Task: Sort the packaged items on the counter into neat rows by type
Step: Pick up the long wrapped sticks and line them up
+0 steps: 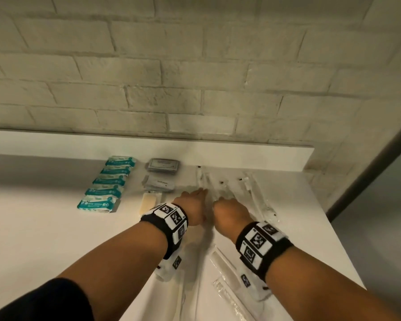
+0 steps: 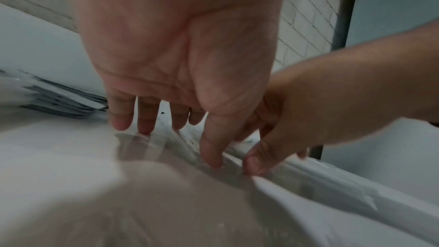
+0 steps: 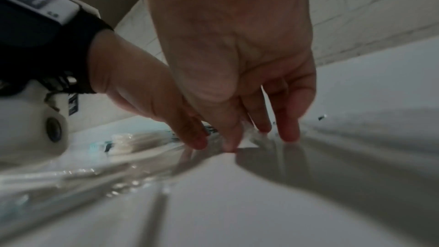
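Observation:
Long clear packets (image 1: 203,179) lie side by side at the back middle of the white counter (image 1: 44,228). My left hand (image 1: 200,193) rests its straight fingertips (image 2: 145,129) on the clear wrappers (image 2: 147,146). Close beside it, my right hand (image 1: 219,200) presses its fingertips (image 3: 288,134) and thumb onto a neighbouring clear packet (image 3: 259,138). Neither hand grips anything. A row of several teal packets (image 1: 107,181) lies to the left, with grey sachets (image 1: 162,166) stacked between that row and my hands.
A cream packet (image 1: 148,202) lies by my left wrist. More long clear packets lie at the right (image 1: 262,200) and nearer me, one holding a white comb (image 1: 225,265). The counter's right edge (image 1: 338,232) runs diagonally. A brick wall stands behind a raised ledge (image 1: 148,144).

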